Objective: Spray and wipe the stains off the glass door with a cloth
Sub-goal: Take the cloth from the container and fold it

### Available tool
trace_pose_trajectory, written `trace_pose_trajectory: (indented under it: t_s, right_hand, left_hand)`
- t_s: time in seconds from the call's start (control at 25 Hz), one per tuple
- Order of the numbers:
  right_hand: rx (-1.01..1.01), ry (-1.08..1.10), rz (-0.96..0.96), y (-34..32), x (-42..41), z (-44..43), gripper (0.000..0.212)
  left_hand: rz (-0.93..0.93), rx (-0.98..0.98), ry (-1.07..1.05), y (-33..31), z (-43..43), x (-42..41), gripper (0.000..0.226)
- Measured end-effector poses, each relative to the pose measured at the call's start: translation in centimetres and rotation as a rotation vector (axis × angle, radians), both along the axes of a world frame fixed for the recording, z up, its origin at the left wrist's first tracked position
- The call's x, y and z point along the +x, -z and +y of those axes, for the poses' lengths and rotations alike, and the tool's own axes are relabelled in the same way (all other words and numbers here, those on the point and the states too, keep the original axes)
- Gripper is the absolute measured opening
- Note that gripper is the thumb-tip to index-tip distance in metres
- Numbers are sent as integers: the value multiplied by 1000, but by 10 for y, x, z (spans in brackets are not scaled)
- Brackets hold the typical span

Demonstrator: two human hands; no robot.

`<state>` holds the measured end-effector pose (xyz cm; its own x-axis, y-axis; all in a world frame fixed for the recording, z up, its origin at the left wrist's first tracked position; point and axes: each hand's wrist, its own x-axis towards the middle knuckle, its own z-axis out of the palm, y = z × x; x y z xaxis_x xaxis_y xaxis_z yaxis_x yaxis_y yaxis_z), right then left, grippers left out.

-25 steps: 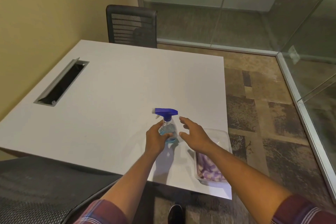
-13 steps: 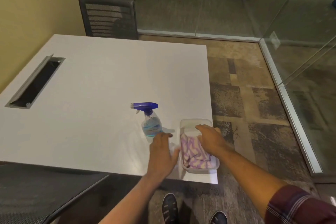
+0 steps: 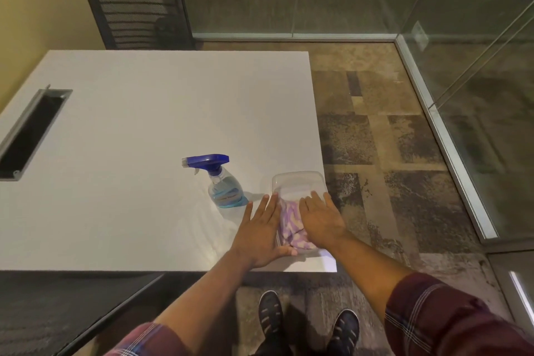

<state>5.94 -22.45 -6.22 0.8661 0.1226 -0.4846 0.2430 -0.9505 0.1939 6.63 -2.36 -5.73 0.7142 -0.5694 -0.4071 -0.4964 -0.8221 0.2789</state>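
The striped cloth (image 3: pixel 289 221) lies bunched in a clear plastic tub (image 3: pixel 297 176) at the near right corner of the white table (image 3: pixel 144 124). The right hand (image 3: pixel 320 220) rests over it with fingers nearly straight, nothing pinched as far as I can see. The left hand (image 3: pixel 260 233) lies flat on the table, fingers straight, pressed along the tub's left wall and holding nothing.

The tub looks light and sits close to the table's right edge, so a quick tug on the cloth could drag it over unless the left hand braces it. The spray bottle (image 3: pixel 224 186) stands upright just left of the tub, near the left fingertips. A careless sweep could tip it. The glass panels (image 3: pixel 491 81) stand well apart to the right, not yet sprayed.
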Motion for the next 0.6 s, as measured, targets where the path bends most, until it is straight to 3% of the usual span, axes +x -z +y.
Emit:
trace_pose_trajectory:
  t_s: [0.12,0.32,0.52,0.6]
  right_hand:
    - [-69,-20,-49,3,-4,2,68]
    - [-35,90,-14,-11,-1,2,29]
    - [121,223,-102,-36,-12,-10,39]
    - [188,277,-135,-50,-15,-16,39]
  left_hand:
    - [8,-10,-8,-2,-2,-1,137]
    - [21,37,-5,-4,-3,-1,138]
    - [56,26,-29,-12,-4,-2,132]
    - [81,-89,-89,-21,-5,-4,128]
